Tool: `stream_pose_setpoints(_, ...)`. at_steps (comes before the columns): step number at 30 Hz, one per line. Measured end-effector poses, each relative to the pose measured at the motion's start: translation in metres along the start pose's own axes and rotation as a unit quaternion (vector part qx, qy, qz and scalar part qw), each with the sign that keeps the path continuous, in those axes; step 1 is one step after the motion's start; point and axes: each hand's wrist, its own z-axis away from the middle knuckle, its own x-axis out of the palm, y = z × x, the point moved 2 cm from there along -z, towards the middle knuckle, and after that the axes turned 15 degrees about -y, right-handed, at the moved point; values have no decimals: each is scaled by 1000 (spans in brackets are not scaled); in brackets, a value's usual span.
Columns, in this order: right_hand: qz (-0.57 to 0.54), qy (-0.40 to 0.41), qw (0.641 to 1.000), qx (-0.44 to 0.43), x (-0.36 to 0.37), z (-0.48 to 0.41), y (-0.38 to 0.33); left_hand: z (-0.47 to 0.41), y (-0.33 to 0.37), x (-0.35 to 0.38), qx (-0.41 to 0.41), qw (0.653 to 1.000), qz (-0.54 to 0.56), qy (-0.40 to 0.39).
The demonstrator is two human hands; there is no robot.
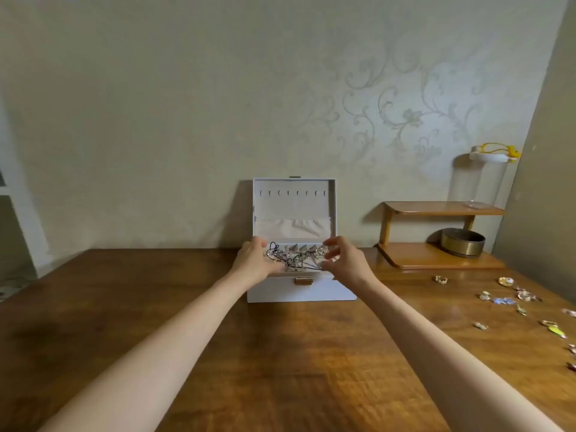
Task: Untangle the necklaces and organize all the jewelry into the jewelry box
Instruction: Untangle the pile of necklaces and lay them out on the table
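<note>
While over box (299, 289), both hands hold tangled necklaces (294, 257).

Glossy varnished wood across the table (280, 353), grain catching the light. The jewelry box (311, 293) looks smooth, matt white, its lining (293, 207) soft pale cloth, its clasp (303, 281) gold-toned metal. The necklaces (296, 257) glint: shiny metal chain, dull black cord. At three o'clock, loose jewelry (523, 296) sparkles; the bowl (463, 243) is dull brass.
</note>
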Motion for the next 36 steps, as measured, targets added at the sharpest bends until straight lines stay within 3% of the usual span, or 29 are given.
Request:
stream_pose_setpoints(6, 148, -4, 988, 48, 1, -37, 27, -34, -7, 12, -45, 990, -127, -41)
stream_pose_setpoints(10, 292, -58, 950, 97, -5, -71, 36, -67, -6, 11, -46, 973, -195, -116)
stream_pose_setpoints(13, 305, -131, 938, 100, -8, -94, 40, -89, -3, 10, -41, 959, -207, -189)
stream_pose_setpoints(18, 322, -215, 916, 103, -17, -116, 33, -110, 5, 12, -18, 949, -246, -196)
stream_pose_setpoints(21, 297, -203, 928, 98, -13, -126, 33, -118, 8, 16, -14, 952, -252, -175)
stream_pose_setpoints(30, 220, -44, 973, 47, 4, -134, 32, -125, 0, 28, 44, 954, -285, -80)
stream_pose_setpoints(33, 170, -35, 985, 0, -2, -132, 20, -121, -1, 22, 48, 978, -195, -53)
stream_pose_setpoints(36, 58, -47, 997, -35, -13, -123, 2, -108, 9, 11, 83, 994, -33, -69)
